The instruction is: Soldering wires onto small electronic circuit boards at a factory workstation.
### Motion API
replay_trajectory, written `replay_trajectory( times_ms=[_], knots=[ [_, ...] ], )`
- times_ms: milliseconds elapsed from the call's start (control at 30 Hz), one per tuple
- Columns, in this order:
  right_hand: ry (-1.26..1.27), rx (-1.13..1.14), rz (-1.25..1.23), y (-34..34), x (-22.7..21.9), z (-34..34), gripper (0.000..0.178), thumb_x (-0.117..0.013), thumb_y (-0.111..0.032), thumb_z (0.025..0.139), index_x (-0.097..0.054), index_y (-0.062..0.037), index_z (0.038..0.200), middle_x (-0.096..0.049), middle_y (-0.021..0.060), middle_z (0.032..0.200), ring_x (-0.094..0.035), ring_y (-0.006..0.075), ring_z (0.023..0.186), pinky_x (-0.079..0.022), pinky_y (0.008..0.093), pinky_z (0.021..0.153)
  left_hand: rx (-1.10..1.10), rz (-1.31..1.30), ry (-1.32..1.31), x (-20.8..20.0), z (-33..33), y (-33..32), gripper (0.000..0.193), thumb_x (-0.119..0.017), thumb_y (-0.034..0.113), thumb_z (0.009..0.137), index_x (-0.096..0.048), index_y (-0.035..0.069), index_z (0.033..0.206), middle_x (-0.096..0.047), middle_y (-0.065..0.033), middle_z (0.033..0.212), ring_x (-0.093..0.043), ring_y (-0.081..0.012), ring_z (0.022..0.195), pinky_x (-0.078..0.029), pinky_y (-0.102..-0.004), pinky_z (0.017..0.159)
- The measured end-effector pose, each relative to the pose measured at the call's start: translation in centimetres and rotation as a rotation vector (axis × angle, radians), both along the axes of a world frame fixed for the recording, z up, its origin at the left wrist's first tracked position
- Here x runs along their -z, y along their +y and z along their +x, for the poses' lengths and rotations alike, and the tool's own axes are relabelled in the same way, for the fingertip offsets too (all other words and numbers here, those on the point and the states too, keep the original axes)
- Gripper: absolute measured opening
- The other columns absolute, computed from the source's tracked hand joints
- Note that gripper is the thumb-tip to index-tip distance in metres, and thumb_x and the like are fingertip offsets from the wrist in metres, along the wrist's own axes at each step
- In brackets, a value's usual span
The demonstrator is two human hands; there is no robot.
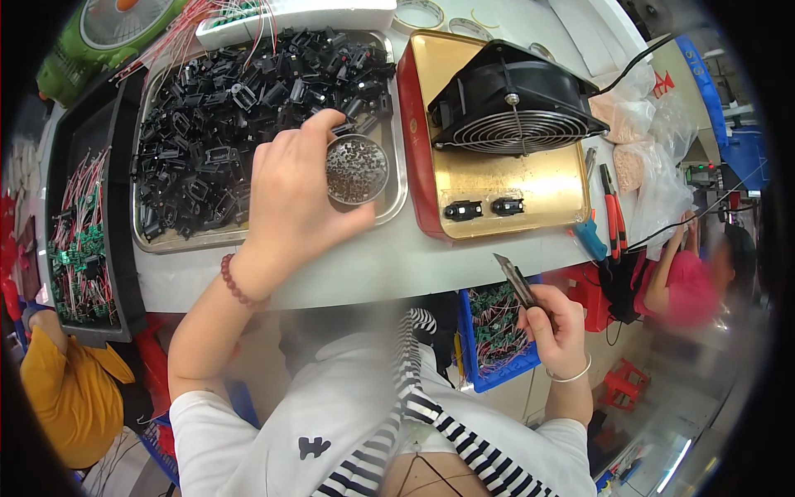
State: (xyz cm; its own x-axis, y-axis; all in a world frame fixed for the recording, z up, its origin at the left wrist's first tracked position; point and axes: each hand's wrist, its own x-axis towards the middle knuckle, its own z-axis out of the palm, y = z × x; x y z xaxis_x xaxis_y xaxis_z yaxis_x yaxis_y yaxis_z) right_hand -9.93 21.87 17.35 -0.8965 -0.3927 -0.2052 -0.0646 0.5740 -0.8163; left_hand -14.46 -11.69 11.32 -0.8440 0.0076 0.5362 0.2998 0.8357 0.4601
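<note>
My left hand (pixel 294 186) grips a round tin (pixel 387 176) from its left side, thumb at the near rim and a finger at the far rim. Many tiny metal pieces (pixel 354 166) lie in the tin. It is at the right edge of a metal tray (pixel 399 186) heaped with small black plastic parts (pixel 219 124). My right hand (pixel 556 327) holds a utility knife (pixel 515 280) in front of the table edge, its blade out and pointing up and left. Beyond the blade, two black parts (pixel 464 209) (pixel 508 206) sit in a gold-lined red tin box (pixel 538 178).
A black fan (pixel 513 99) stands in the tin box. Pliers with red handles (pixel 614 217) and bagged small pieces (pixel 629 166) are on the right. Black and blue bins (pixel 128 248) (pixel 497 379) hold wired green boards. Other people (pixel 79 398) (pixel 686 286) sit on both sides.
</note>
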Motion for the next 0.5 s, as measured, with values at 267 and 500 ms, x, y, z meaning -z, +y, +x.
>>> replay_trajectory(
  times_ms=[267,500],
  knots=[
    [0.086,-0.134,0.061,-1.7,-1.2,-0.7,0.013,-0.062,-0.002,0.084,-0.062,0.0029,0.096,-0.063,0.0095,0.072,-0.062,0.0162,0.057,-0.047,0.0246,0.053,0.314,0.327,-0.183,-1.4,5.8,0.6,0.074,-0.081,0.007,0.056,-0.044,0.0,0.119,-0.047,-0.012,0.114,-0.055,-0.0183,0.101,-0.048,-0.0259,0.085],
    [0.156,-0.227,0.029,-3.6,0.4,-0.7,0.013,-0.063,-0.001,0.083,-0.062,0.0018,0.096,-0.061,0.0129,0.076,-0.06,0.0249,0.06,-0.047,0.0304,0.054,0.436,0.82,-0.483,1.2,8.1,1.6,0.079,-0.08,0.003,0.054,-0.041,0.001,0.122,-0.048,-0.017,0.131,-0.052,-0.0163,0.112,-0.045,-0.029,0.095]
  ],
)
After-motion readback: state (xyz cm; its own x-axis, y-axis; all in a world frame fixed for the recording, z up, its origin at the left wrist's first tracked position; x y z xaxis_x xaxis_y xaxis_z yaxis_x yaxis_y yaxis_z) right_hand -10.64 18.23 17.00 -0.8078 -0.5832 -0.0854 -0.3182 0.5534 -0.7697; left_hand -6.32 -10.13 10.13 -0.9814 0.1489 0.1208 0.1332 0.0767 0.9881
